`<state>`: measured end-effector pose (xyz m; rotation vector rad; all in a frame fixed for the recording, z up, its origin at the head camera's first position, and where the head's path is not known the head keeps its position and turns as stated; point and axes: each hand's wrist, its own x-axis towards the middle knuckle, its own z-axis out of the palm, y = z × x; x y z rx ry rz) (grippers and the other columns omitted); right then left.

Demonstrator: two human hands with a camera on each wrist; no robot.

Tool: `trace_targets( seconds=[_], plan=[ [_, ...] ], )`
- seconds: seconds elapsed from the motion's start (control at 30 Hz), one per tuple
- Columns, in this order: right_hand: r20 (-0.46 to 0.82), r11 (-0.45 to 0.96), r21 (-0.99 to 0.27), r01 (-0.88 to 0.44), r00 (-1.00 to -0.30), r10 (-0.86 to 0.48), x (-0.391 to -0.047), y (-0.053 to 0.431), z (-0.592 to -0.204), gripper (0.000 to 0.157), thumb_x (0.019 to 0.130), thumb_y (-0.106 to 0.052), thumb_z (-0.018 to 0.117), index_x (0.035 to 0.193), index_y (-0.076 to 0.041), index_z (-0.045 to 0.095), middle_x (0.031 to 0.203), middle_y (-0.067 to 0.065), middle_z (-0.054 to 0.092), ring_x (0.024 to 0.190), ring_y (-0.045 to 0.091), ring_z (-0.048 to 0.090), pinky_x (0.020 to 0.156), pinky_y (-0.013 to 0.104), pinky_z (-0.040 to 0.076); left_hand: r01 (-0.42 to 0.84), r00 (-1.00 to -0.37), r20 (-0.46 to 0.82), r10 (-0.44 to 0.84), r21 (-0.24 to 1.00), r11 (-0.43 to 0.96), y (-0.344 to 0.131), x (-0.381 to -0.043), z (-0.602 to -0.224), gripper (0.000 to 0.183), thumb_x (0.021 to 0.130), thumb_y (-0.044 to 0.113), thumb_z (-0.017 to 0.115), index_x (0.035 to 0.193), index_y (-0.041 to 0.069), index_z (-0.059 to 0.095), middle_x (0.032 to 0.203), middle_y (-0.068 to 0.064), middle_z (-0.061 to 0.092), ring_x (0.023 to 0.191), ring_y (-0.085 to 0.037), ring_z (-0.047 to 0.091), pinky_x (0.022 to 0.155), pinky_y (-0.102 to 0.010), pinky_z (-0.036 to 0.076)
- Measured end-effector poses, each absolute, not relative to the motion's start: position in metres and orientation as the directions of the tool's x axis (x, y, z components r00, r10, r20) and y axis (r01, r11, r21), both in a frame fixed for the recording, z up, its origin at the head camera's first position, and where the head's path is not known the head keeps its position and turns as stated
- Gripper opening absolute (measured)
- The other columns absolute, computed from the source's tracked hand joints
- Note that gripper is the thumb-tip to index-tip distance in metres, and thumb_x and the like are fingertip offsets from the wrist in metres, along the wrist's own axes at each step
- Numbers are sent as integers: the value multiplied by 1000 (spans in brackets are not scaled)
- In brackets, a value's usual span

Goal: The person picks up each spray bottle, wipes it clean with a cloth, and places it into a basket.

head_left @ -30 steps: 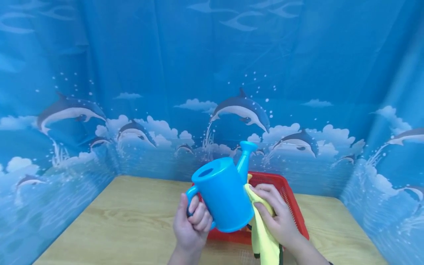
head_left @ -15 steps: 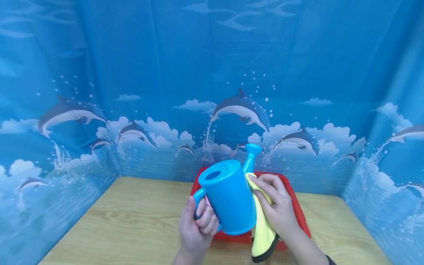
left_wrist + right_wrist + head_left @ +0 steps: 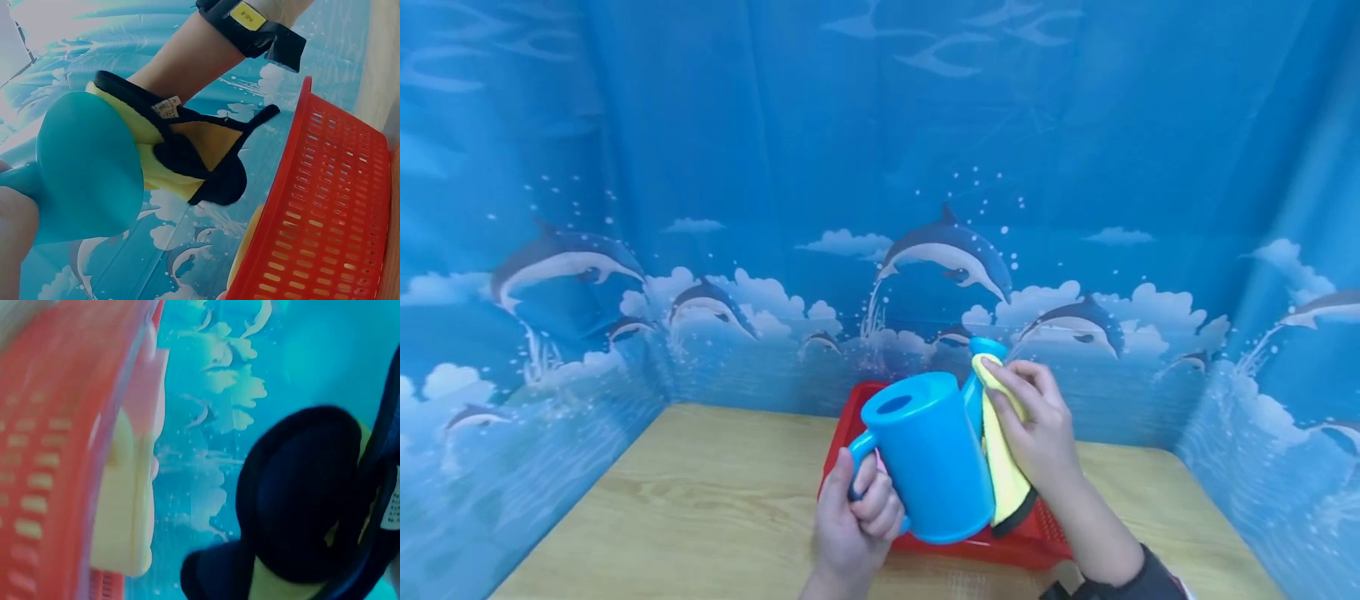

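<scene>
A blue watering can [image 3: 928, 467] is held up, tilted, over the red basket. My left hand [image 3: 853, 517] grips its handle, with fingers curled round it. My right hand [image 3: 1041, 425] pinches a yellow cloth [image 3: 1003, 475] with a dark border, which lies on the spout [image 3: 973, 404] just below the sprinkler head [image 3: 987, 346]. The cloth's lower end hangs beside the can body. From the left wrist, the can's base [image 3: 87, 169] faces the camera and hides much of the spout. Close in the right wrist view are the cloth's black folds [image 3: 300, 494].
Behind and below the can, a red slotted basket [image 3: 331, 206] stands on the wooden table [image 3: 722, 492]. A yellow item [image 3: 122, 512] and a pink item [image 3: 147, 394] show at its rim. A blue dolphin-print curtain [image 3: 775, 167] surrounds the table.
The right hand has moved the cloth up from the can's side onto the spout near its head. The left hand and the can have shifted slightly right and down.
</scene>
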<state>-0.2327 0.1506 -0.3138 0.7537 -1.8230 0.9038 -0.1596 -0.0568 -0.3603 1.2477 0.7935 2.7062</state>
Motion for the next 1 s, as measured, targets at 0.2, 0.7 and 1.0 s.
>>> trace_targets(
  seconds=[0.2, 0.7, 1.0],
  plan=[
    [882, 478, -359, -802, -459, -109, -223, 146, -318, 40, 81, 4, 61, 117, -13, 61, 109, 6, 52, 96, 14, 47, 65, 16, 44, 141, -593, 766, 246, 400, -905, -57, -166, -356, 43, 101, 33, 4, 77, 18, 35, 57, 5, 27, 45, -7, 25, 41, -23, 8],
    [792, 405, -506, -762, -596, -131, -197, 140, -348, 39, 84, 2, 59, 121, -12, 58, 113, 2, 53, 103, 11, 48, 70, 19, 48, 115, -514, 830, 215, 315, -942, -60, -170, -358, 40, 101, 33, 8, 77, 15, 33, 57, 6, 24, 42, -6, 21, 37, -20, 10],
    [677, 278, -647, -710, -703, -218, -186, 150, -353, 34, 88, -4, 55, 121, -11, 56, 115, -1, 55, 104, 13, 50, 70, 25, 51, 180, -466, 871, 158, 268, -947, -62, -174, -355, 39, 102, 30, 10, 70, 11, 21, 56, 6, 23, 41, -5, 18, 35, -18, 10]
  ],
)
